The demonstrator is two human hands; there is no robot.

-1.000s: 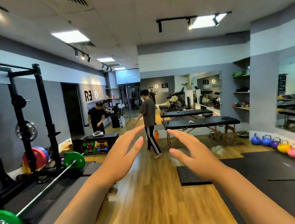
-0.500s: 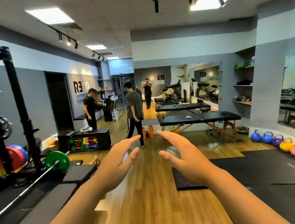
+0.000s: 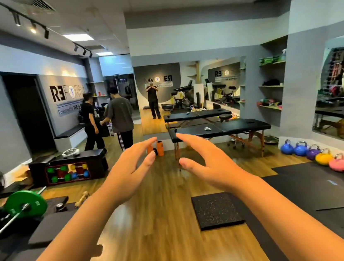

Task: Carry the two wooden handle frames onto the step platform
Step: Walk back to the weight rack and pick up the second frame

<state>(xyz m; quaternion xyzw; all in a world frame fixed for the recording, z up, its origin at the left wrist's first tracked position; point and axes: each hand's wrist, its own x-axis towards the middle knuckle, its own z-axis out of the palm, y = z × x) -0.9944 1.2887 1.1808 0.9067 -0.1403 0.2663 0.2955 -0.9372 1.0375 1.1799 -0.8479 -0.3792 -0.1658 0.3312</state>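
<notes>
Both of my arms reach forward at chest height over the wooden floor. My left hand (image 3: 129, 174) and my right hand (image 3: 212, 164) are open, palms facing each other, and hold nothing. A small light wooden handle frame (image 3: 81, 199) lies on the floor to the left, at the edge of a black mat beside the green barbell plate (image 3: 25, 203). It is well ahead of my left hand. I see only this one frame. A low dark grey platform (image 3: 49, 229) lies on the left, near my left forearm.
A barbell and squat rack stand on the left. Behind them is a black box (image 3: 69, 164) with coloured dumbbells. Two people (image 3: 120, 119) stand ahead left, black massage tables (image 3: 220, 129) ahead. Kettlebells (image 3: 321, 157) line the right wall. A square black mat (image 3: 217, 209) lies on the floor.
The view has moved forward through the gym; the rack slid off to the left and the tables came closer. My hands stay open and empty. The two people walked further away.
</notes>
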